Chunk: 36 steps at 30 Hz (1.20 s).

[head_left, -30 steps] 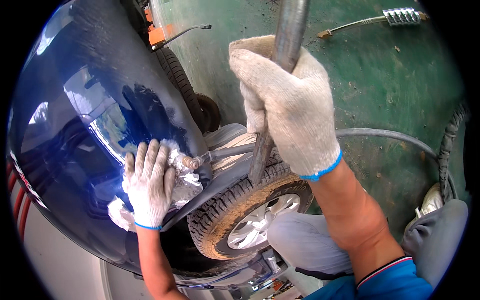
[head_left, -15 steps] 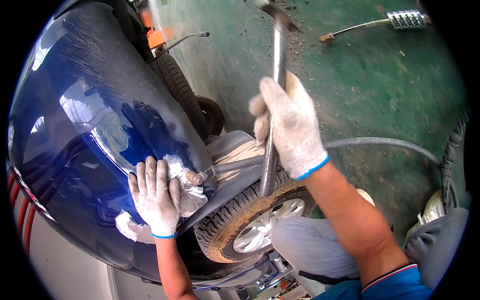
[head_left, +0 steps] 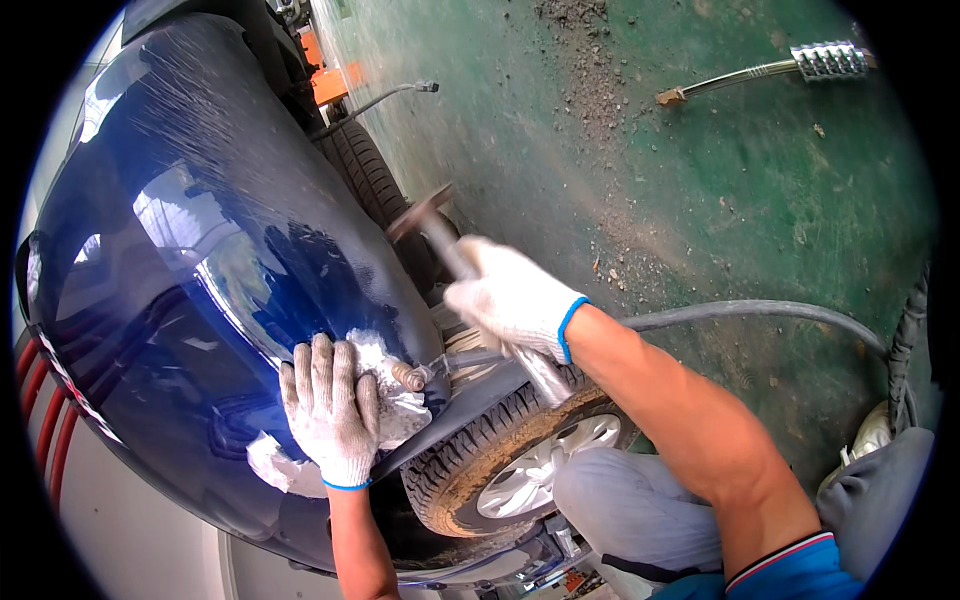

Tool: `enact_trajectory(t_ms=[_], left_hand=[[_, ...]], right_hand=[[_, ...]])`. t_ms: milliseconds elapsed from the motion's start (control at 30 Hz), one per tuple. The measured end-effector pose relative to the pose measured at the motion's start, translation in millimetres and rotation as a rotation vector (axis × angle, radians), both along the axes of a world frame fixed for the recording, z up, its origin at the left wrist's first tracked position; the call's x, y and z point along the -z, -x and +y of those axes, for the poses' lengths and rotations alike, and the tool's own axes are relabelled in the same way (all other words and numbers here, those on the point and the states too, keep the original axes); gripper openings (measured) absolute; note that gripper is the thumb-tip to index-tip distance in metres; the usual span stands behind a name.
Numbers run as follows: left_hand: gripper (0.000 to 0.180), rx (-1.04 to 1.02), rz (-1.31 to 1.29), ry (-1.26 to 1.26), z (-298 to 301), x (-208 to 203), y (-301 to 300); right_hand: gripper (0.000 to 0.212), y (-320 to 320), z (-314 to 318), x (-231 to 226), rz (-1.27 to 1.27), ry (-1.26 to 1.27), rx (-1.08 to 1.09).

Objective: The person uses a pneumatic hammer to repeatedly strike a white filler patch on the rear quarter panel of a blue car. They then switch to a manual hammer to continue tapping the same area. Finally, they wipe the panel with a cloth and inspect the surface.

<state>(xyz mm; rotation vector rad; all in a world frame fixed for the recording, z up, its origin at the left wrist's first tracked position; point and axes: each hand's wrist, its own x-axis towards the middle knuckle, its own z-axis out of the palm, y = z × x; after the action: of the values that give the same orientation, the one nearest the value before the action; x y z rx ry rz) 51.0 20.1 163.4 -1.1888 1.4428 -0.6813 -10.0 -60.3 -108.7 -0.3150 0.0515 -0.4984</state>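
Note:
My left hand [head_left: 333, 410], in a worn white knit glove with a blue cuff, lies flat with its fingers stretched out on the dark blue car body panel [head_left: 170, 330]. Beside its fingertips, a brownish ribbed fitting [head_left: 408, 376] sticks out of a ragged white patch [head_left: 375, 350] on the panel. Another crumpled white piece [head_left: 285, 468] touches the panel near the heel of that hand. My right hand [head_left: 510, 295], gloved alike, is wrapped round the metal handle of a hammer [head_left: 437, 230]. The blurred hammer head hangs in the air near the panel edge, apart from the fitting.
A muddy tyre [head_left: 450, 465] with a silver wheel sits below the panel edge. A grey hose [head_left: 760, 308] curves off to the right. On the green floor [head_left: 720, 210] lie a metal rod with a ribbed grip [head_left: 740, 80] and scattered grit [head_left: 595, 90]. Red bars [head_left: 45, 410] stand at the left.
My right hand has swung the hammer down and left, toward the panel. My left hand stays flat on the panel; the whole view has shifted slightly.

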Motion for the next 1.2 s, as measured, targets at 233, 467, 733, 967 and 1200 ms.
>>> enact_trajectory(t_ms=[233, 467, 733, 967, 1200], left_hand=[[0.044, -0.004, -0.006, 0.008, 1.8, -0.8, 0.4], [0.042, 0.030, 0.017, -0.009, -1.8, -0.4, 0.0], [0.041, 0.020, 0.043, 0.014, 3.4, -2.0, -2.9], [0.039, 0.059, 0.055, 0.012, -2.1, 1.9, -0.5], [0.038, 0.076, 0.075, 0.007, 1.6, -2.5, -1.3]], right_hand=[[0.035, 17.7, -20.8, 19.9, 0.130, -0.203, 0.060], [0.016, -12.6, -29.5, 36.1, 0.469, -0.685, 0.295], [0.054, 8.5, -34.3, 10.6, 0.064, -0.213, 0.057], [0.039, -20.9, -24.8, 27.5, 0.291, -0.420, 0.114], [0.030, 2.3, -35.2, 16.8, 0.017, -0.196, 0.000]])
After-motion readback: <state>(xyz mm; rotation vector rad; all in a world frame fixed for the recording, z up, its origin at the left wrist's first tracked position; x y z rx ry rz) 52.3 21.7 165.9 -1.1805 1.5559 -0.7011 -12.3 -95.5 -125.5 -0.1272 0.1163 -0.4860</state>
